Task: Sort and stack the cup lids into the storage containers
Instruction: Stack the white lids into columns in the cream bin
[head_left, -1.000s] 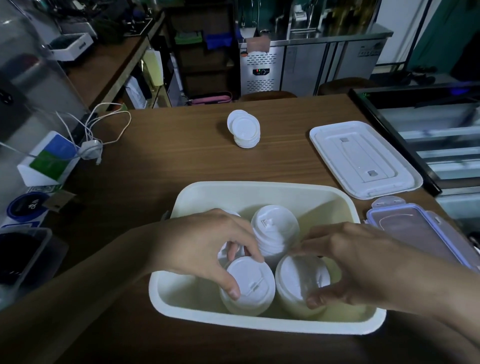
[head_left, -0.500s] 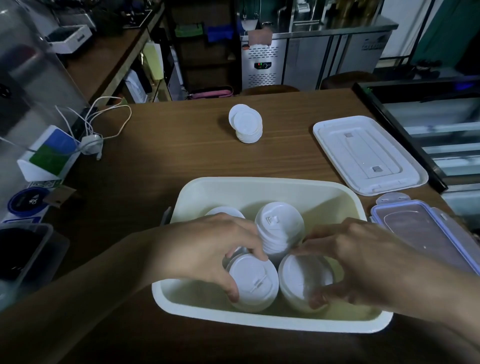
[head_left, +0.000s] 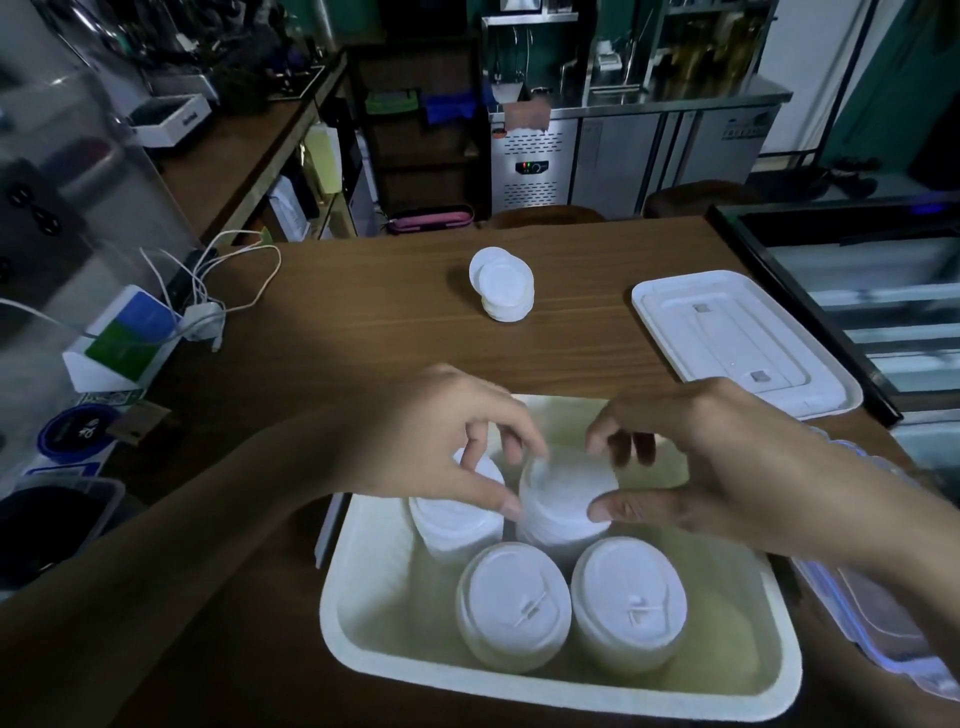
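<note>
rear-right stack (head_left: 563, 499): white cup lids, upright in the tub (head_left: 519, 693), rear half; top a bit blurred.
left hand (head_left: 431, 441): above tub's rear-left part. Thumb + fingers curled, pinching the rear-right stack's top at its left edge, w/ thumb tip in front and fingers behind.
right hand (head_left: 727, 457): in from the right. Thumb on same stack's front-right edge, fingers curled behind it, so also pinching it.
rear-left stack (head_left: 457, 519): just beside held one, partly hidden under left hand.
front-left stack (head_left: 514, 605): upright, near wall of tub, sip tab on top visible.
front-right stack (head_left: 628, 605): just beside front-left one, same sort of top.
tub: white, rect., on brown table (head_left: 363, 338) at its near edge; all 4 stacks inside.
loose stack (head_left: 504, 283): more lids, top ones slid askew, on table well behind tub.
tub lid (head_left: 727, 338): white, flat on table, far right.
clear lid (head_left: 883, 629): blue rim, just right of tub, partly under right forearm.
charger (head_left: 205, 317): white, w/ cables, table's left edge.
box (head_left: 124, 343): white-blue-green, beside charger.
</note>
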